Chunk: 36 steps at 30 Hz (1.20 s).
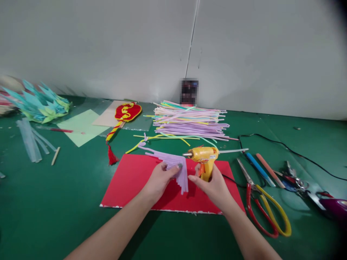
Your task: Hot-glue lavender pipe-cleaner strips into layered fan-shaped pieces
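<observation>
My left hand (159,179) pinches a fan of lilac pipe cleaners (173,164) above a red sheet (130,180) on the green table. The fan's tips spread out to the left and its joined ends hang down by my thumb. My right hand (214,186) grips a yellow hot glue gun (202,157) by its handle, a finger on the orange trigger. The gun's nozzle points left, just beside the top of the lilac fan. A glue stick juts out of the gun's back, to the right.
A heap of pastel pipe cleaners (189,121) lies behind the sheet. Red and yellow-handled scissors (264,207), pens (261,168), pliers and a black cable (292,151) are at the right. Glue sticks (31,141), paper sheets, a red tasselled ornament (126,112) and a teal paper piece (38,103) are at the left.
</observation>
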Motion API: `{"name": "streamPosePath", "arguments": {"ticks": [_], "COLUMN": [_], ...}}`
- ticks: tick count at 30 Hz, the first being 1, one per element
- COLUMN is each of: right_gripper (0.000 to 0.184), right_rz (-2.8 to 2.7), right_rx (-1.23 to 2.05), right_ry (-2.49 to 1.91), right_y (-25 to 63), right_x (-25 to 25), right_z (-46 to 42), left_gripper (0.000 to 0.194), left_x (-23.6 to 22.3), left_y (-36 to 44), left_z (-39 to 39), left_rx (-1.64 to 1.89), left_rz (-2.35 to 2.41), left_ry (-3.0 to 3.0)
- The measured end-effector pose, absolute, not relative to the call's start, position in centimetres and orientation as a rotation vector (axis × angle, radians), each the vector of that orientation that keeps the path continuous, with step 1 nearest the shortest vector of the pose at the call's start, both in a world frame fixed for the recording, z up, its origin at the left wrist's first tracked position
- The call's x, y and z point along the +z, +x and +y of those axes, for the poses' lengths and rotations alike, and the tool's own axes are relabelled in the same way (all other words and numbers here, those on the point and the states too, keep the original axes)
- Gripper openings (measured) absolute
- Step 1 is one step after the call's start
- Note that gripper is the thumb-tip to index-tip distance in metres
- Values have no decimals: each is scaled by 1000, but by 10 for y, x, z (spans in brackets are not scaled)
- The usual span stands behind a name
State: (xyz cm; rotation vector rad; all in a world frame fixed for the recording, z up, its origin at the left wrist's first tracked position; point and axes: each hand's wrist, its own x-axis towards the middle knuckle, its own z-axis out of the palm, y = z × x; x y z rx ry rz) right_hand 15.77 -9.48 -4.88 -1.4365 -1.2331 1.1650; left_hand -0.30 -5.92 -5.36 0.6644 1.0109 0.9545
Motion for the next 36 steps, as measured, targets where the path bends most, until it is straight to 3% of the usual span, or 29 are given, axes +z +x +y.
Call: {"name": "streamPosePath", "arguments": {"ticks": [8,36], "right_gripper": [34,34], "right_rz": [-1131,-1111], "right_rx": [1188,1190], "right_ry": [-1380,-1445], "right_y": [151,151], "right_x": [-50,-50], "right_z": [-93,-91], "left_gripper": [33,31], "left_x": [-56,-57], "left_y": [-5,-6], "left_z": [-61,-60], "left_rx": [865,834], "left_rz": [988,940], "left_ry": [910,824]}}
